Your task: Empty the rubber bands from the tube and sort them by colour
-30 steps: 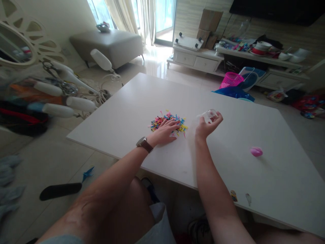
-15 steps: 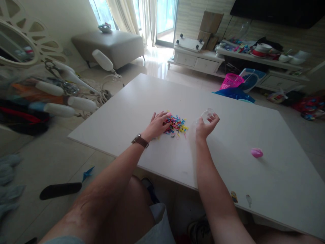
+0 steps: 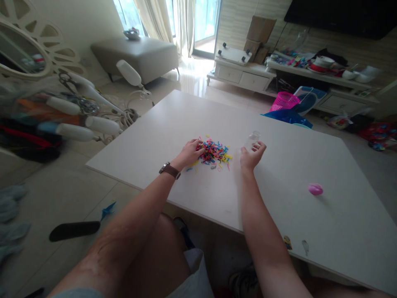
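I'm watching a person lean over the pale counter [image 3: 204, 194], both arms stretched across it from the near side. The heap of small coloured bands [image 3: 214, 152] lies near the middle, loose, with a few strays along its near edge. The left hand [image 3: 190, 153] rests against the heap's left side, its fingers loosely curled; whether they pinch any bands I cannot tell. To the right of the heap, the right hand [image 3: 252, 157] has its fingers wrapped around a clear container [image 3: 254, 135], which leans away toward the far side.

A quick sweep by the left hand could scatter the bands, since nothing borders the heap and the pieces look very light. The container, if smooth, might slip should the grip loosen, and a knock from it could spread the heap's right side.

Well off to the right sits a pink object [image 3: 315, 189], rounded enough, I'd guess, to roll if an elbow caught it. Beyond the far edge are a pink basket [image 3: 285, 100] and some blue plastic [image 3: 283, 117]. Nothing stands between the container and the heap
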